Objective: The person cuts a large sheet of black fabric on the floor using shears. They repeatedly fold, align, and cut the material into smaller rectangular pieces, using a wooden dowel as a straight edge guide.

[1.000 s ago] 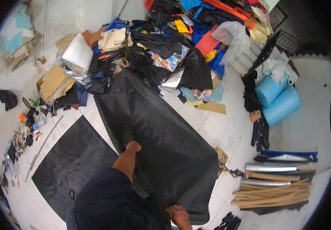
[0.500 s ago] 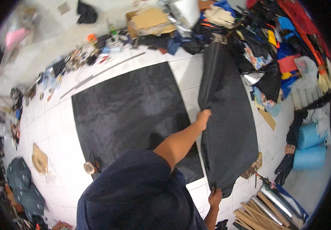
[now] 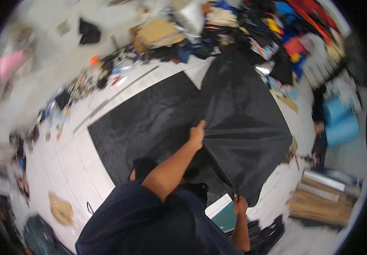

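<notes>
A large black fabric sheet [image 3: 251, 148] is stretched between my hands, with creases fanning out from the grip points. My left hand [image 3: 197, 135] is closed on its left edge, above a second black sheet [image 3: 136, 123] that lies flat on the white floor. Closer to me and further right, my right hand [image 3: 240, 205] pinches the near corner of the held sheet. The held sheet overlaps the right part of the flat one and hides it there. My bare feet or shoes by the flat sheet are partly covered by my dark clothing.
A long thin metal strip [image 3: 115, 100] lies beyond the flat sheet. Mixed scraps and a cardboard box [image 3: 158, 34] line the wall. Blue rolls [image 3: 341, 123] stand at the right, cardboard tubes [image 3: 319, 199] at the near right. A tan piece [image 3: 61, 209] lies at the left.
My left hand has moved left with the sheet's edge, so the held sheet has spread over part of the flat one. My right hand keeps its grip. The view has shifted.
</notes>
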Demonstrator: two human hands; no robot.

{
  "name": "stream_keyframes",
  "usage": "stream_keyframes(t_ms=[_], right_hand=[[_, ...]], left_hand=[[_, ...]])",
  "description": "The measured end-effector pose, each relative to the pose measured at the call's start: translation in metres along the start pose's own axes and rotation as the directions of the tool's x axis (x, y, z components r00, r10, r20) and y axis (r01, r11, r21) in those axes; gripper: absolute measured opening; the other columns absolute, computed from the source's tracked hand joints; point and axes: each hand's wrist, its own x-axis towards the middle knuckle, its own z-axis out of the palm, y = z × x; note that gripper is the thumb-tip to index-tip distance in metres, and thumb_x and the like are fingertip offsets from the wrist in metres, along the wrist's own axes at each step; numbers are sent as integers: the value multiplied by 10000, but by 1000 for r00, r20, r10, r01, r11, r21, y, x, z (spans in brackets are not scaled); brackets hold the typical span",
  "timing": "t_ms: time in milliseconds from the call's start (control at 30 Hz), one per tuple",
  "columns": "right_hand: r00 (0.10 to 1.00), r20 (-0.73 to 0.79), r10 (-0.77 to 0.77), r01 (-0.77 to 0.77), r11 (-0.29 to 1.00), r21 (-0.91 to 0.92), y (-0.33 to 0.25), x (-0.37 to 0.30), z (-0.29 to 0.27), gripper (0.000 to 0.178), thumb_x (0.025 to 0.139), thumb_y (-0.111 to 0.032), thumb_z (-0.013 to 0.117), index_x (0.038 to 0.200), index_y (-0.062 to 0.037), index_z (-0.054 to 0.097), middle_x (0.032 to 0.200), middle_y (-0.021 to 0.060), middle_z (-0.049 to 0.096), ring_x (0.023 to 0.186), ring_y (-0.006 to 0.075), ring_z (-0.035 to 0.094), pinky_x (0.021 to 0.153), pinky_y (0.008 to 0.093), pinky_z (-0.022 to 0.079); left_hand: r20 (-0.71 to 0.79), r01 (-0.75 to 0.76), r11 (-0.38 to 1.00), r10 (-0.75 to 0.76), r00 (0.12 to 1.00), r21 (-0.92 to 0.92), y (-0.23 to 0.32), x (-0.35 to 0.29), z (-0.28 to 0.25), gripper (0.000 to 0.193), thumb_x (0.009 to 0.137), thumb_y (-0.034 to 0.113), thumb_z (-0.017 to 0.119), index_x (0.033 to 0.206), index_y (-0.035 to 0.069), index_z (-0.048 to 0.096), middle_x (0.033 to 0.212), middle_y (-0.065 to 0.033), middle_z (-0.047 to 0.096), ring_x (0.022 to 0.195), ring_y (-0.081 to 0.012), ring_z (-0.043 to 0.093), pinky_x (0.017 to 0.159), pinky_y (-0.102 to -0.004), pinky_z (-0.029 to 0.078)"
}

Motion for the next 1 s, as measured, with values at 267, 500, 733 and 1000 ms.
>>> stream_keyframes(t_ms=[267, 500, 733, 1000], right_hand=[[968, -180, 174, -186, 981, -48, -172, -165, 74, 349, 880, -374, 590, 763, -46, 610, 771, 185, 620, 744, 408, 599, 681, 516, 435], [957, 43, 285, -285, 958, -4, -302, -286, 55, 343, 848, -362, 625, 748, -34, 643, 777, 195, 643, 785, 385, 631, 710, 492, 463], [966, 48, 256, -257, 966, 14, -379, -421, 69, 440, 887, -416, 570, 739, -9, 650, 742, 201, 630, 740, 377, 625, 692, 486, 471], [973, -134, 187, -157, 966, 206, -420, -568, 124, 393, 861, -348, 643, 664, -11, 600, 662, 191, 587, 659, 366, 589, 616, 487, 417]], left_hand=[[106, 82, 981, -102, 989, 176, 77, -94, -207, 507, 954, 327, 556, 1263, -68, 485, 1275, -156, 551, 1099, -302, 575, 952, -415, 453], [57, 176, 971, -187, 981, 160, 158, -183, -326, 497, 955, 291, 531, 1302, -61, 472, 1301, -190, 531, 1137, -338, 553, 1034, -453, 406], [55, 108, 973, -122, 991, 202, 194, -293, -432, 548, 926, 312, 550, 1320, -55, 451, 1323, -186, 519, 1179, -349, 525, 1035, -480, 401], [107, -50, 953, 18, 994, 297, 190, -389, -573, 530, 947, 346, 493, 1326, -23, 449, 1321, -156, 530, 1206, -310, 512, 1053, -437, 363]])
